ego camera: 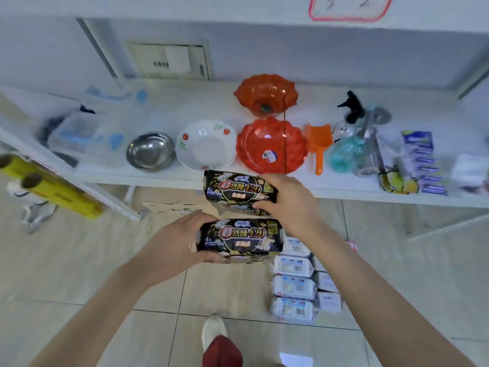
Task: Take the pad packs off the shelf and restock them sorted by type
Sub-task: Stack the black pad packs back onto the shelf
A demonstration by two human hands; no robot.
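Nearest is a white shoe [214,329] on the tiled floor, well short of the white shelf [158,178]. Closer to the shelf, a column of white pad packs [292,287] lies on the floor, barcodes up. Above them, the left hand [182,239] grips the left end of a black pad pack [240,238], thumb on top and fingers curled beneath; the pack juts to the hand's right, and what looks like a second pack sits under it. Nearer the shelf, the right hand [288,200] clasps the right end of a matching black pack [238,188] at the shelf's front edge, also with another pack apparently below it. Both top packs carry the same "420" label, so they likely belong together. To do this step well, squeeze each stack firmly so the lower packs do not slip, and set them side by side, labels out. On the shelf, a steel bowl [150,152], a white bowl [205,144] and a red bowl [272,145] crowd the front, so a spot may need clearing.
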